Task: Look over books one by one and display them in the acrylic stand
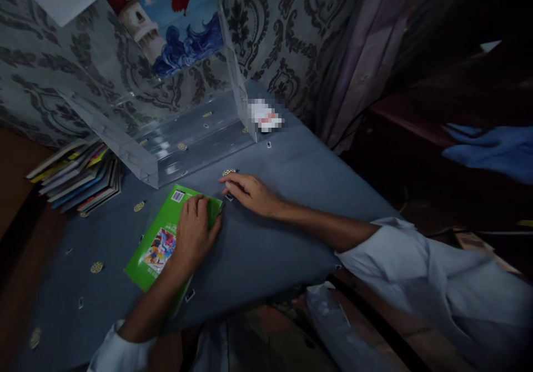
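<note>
A green book (141, 261) with a barcode and a small colourful picture on its cover lies slanted on the blue-grey tablecloth. My left hand (195, 230) is over its right part, fingers bent on the cover and thumb at the right edge. Just right of the book's upper corner, my right hand (247, 193) is low over the cloth. Its fingers point left, loosely extended, with nothing visible in them. Behind both hands stands a clear acrylic rack (144, 166) with raised sides; only the patterned cloth shows through its base.
A leaning stack of books (85, 175) sits left of the rack. A blurred white-and-red item (266, 117) lies at the rack's right end. The tablecloth (291, 166) reaches a patterned wall behind. Blue fabric (491, 152) hangs in the dark area on the right.
</note>
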`<state>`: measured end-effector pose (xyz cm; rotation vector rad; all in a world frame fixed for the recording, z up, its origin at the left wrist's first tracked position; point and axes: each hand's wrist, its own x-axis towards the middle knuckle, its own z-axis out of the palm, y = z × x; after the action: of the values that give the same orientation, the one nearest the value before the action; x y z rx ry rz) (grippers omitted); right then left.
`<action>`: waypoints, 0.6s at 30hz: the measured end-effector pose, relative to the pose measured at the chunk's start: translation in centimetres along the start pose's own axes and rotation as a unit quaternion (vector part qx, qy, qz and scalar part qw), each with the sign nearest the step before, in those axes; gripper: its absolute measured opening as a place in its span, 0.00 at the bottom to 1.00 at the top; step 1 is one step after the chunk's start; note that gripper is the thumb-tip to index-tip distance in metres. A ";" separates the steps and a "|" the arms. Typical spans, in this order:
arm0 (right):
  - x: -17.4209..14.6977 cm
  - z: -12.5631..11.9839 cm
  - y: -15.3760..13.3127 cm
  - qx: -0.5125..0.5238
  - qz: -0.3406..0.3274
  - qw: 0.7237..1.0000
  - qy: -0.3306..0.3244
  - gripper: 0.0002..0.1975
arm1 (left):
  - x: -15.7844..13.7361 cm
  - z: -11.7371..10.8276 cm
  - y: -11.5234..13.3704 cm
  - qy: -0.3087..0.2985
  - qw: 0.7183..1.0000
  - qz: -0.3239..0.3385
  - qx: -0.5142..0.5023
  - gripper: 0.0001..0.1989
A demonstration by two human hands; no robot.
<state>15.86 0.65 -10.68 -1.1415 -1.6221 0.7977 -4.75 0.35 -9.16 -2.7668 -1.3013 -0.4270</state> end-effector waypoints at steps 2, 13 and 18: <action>-0.2 0.2 -0.2 -0.012 -0.016 1.000 -0.016 0.15 | 0.1 -0.1 0.1 -0.004 1.000 -0.003 0.018 0.15; -0.4 0.3 -0.1 -0.034 -0.022 0.998 -0.044 0.16 | 0.2 -0.5 0.9 -0.030 0.995 -0.017 0.098 0.16; -0.4 0.3 -0.1 -0.031 -0.013 0.998 -0.056 0.16 | 0.5 -1.1 1.5 -0.078 0.986 -0.040 0.142 0.17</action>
<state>15.60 0.22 -10.86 -1.1335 -1.7621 0.8127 -3.54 -0.46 -7.83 -2.5577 -1.3847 -0.0232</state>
